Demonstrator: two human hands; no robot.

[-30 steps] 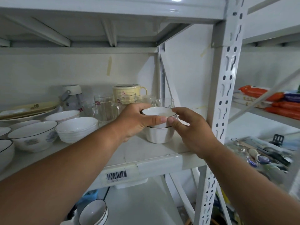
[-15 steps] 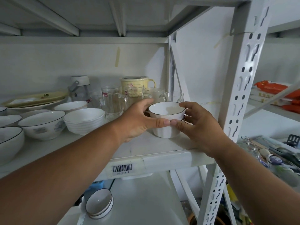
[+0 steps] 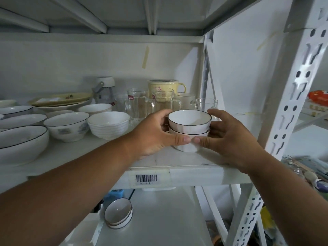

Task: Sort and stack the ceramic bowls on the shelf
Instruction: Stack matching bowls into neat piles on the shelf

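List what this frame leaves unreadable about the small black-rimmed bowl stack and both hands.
- Black-rimmed bowl stack, head view: the left hand and right hand cover its sides, so the bowl count is uncertain.
- Stack base: hidden by the thumbs; resting on the shelf or lifted, cannot tell.
- Items at right: blurred, cut by the edge.

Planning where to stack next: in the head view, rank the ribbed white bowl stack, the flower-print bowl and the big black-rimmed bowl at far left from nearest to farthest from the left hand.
1. Ribbed white bowl stack, just left of the left hand.
2. Flower-print bowl, further left.
3. Big black-rimmed bowl, at the far left edge.
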